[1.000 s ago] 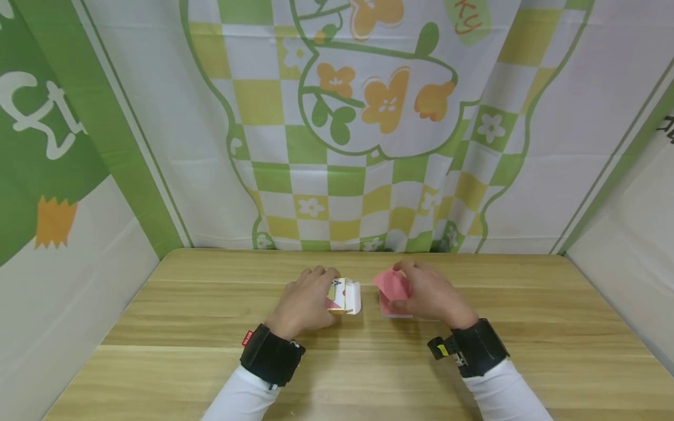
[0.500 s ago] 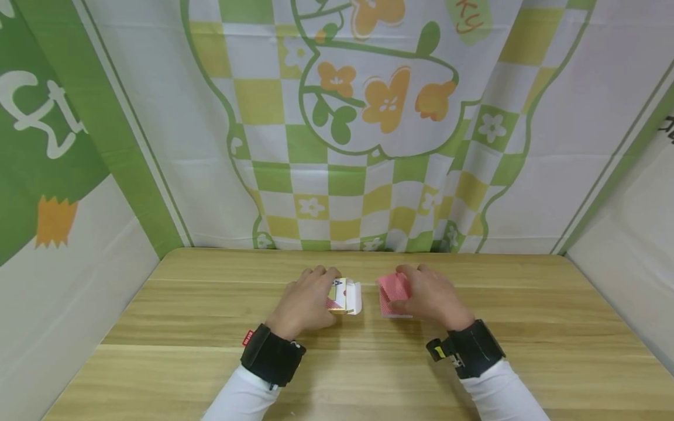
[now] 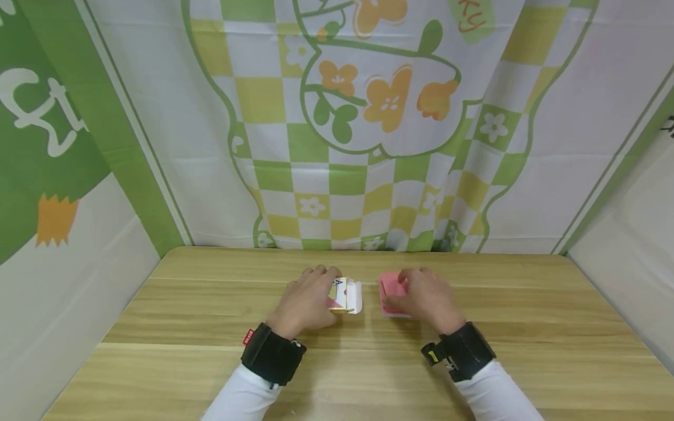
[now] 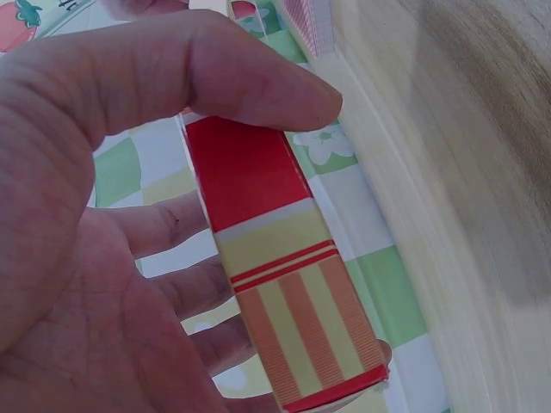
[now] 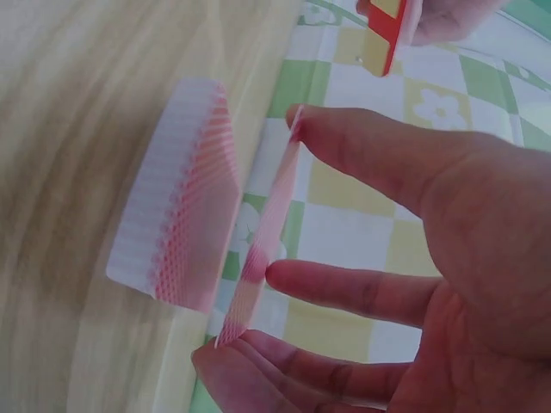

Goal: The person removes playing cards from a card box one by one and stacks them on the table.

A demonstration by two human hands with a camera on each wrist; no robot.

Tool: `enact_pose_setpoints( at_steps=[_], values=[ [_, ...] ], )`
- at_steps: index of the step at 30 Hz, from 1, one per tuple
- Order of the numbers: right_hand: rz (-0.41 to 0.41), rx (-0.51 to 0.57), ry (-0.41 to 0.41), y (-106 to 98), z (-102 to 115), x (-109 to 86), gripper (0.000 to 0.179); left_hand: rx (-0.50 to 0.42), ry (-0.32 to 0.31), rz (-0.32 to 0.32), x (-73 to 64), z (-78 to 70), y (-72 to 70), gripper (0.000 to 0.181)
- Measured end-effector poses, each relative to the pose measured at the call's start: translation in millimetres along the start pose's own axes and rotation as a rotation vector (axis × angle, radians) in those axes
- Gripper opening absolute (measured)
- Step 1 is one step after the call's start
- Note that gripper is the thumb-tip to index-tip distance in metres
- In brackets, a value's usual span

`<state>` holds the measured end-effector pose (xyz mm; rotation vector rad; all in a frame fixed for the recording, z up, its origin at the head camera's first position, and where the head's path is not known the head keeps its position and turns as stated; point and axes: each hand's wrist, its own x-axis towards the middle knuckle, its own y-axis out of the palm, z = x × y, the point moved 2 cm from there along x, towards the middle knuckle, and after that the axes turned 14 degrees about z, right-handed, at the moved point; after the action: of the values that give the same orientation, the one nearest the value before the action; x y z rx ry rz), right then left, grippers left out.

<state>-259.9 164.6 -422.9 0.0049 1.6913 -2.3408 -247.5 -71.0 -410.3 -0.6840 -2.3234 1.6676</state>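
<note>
In the head view my left hand [image 3: 304, 299] grips a playing-card box [image 3: 337, 295] by its long sides, its white end flap [image 3: 356, 297] standing out to the right. The left wrist view shows the thumb along the box's red and striped narrow side [image 4: 293, 284]. My right hand [image 3: 429, 299] pinches a thin red-backed playing card [image 5: 265, 224] between thumb and fingertips, bowed slightly. Close beneath that card is a fanned-edge stack of red-backed playing cards [image 5: 185, 206] on the table. Fingers and card cover part of the stack in the head view.
The wooden table [image 3: 210, 374] extends around both hands. A printed cloth [image 3: 368, 175] with green and yellow checks hangs behind its far edge, and cloth side walls [image 3: 632, 280] flank it.
The card in my right hand, raised and tilted a second ago, has come down over the stack. The right wrist has shifted slightly left. My left hand and the box stay still.
</note>
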Motion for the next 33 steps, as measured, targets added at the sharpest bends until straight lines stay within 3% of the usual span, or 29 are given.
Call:
enact_pose_setpoints(
  at_steps=[5,16,33],
  values=[
    [-0.003,0.008,0.044,6,3,0.0,0.052,0.001,-0.001,0.002,0.3,0.3,0.5,0.068],
    [-0.085,0.006,0.063,13,6,1.6,0.051,0.007,0.006,0.001,1.2,-0.5,-0.6,0.067],
    [-0.114,-0.041,0.105,23,9,3.1,0.055,-0.004,0.0,0.004,0.0,-0.1,-0.1,0.066]
  ],
)
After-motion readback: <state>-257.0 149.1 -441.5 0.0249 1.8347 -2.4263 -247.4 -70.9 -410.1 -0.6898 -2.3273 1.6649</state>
